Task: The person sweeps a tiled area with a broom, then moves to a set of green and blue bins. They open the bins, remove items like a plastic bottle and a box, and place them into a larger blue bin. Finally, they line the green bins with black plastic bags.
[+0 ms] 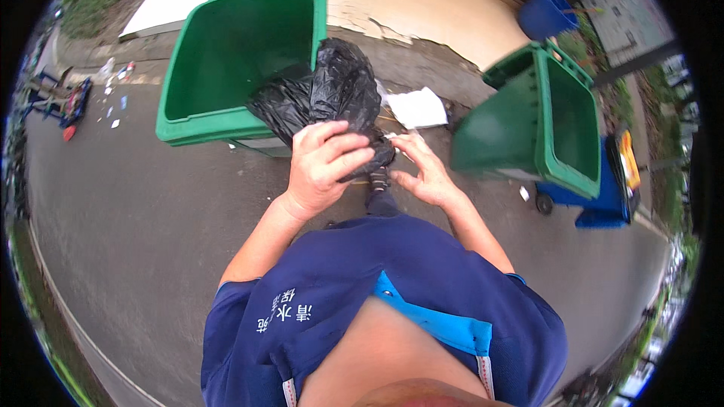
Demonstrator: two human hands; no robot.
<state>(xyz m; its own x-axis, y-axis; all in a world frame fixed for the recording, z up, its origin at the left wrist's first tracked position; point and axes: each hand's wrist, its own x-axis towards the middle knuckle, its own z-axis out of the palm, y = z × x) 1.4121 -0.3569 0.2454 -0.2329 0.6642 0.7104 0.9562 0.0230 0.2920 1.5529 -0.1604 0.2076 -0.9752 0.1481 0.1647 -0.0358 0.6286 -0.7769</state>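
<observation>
A black plastic bag (345, 85), crumpled and puffed up, is in front of me at the near right corner of a green wheeled bin (192, 131), with part of it over the bin's rim. My left hand (327, 167) lies against the bag's lower part with curled fingers; its fingertips rest on the plastic. Close to the bag's lower right edge is my right hand (421, 168), its thumb and fingers apart. Whether its fingertips touch the plastic I cannot tell. The green bin stands open, and its visible inner walls are bare.
A second green bin (498, 135) stands open on the right, with a blue wheeled bin (602, 212) behind it. White sheet-like litter (417, 108) lies between the green bins. A blue tub (546, 14) is at the upper right. Scattered litter (115, 123) and a cart-like object (62, 99) are far left.
</observation>
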